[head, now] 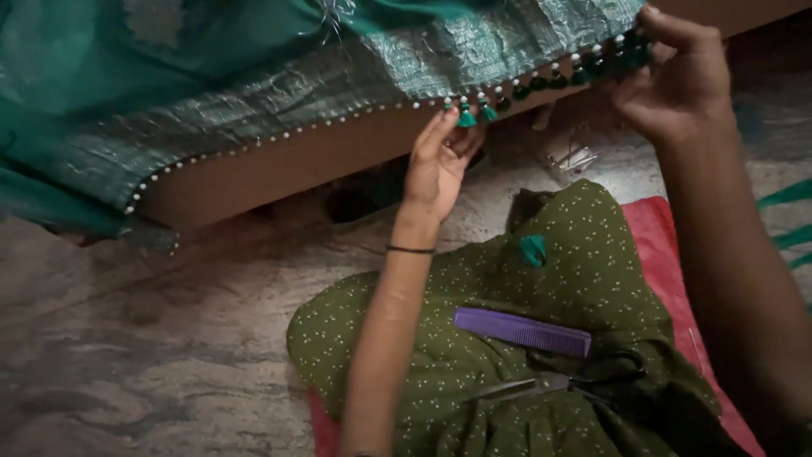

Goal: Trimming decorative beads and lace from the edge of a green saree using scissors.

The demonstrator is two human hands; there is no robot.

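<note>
A teal-green cloth [254,59] with a shiny woven border lies over a wooden edge [279,161]. White beads and small green tassels [541,83] hang along its hem. My left hand [438,161] pinches a tassel near the middle of the hem. My right hand [677,76] grips the hem with its tassels at the upper right. On my lap, covered in green dotted fabric [541,279], rest a purple comb [522,331], dark scissors [558,382] and a small tuft of teal thread [533,250].
I sit on a red mat [664,254] over a mottled stone floor [152,338]. A clear packet holding thin metal pins [573,159] lies on the floor under the wooden edge. Green stripes [787,216] show at the right border.
</note>
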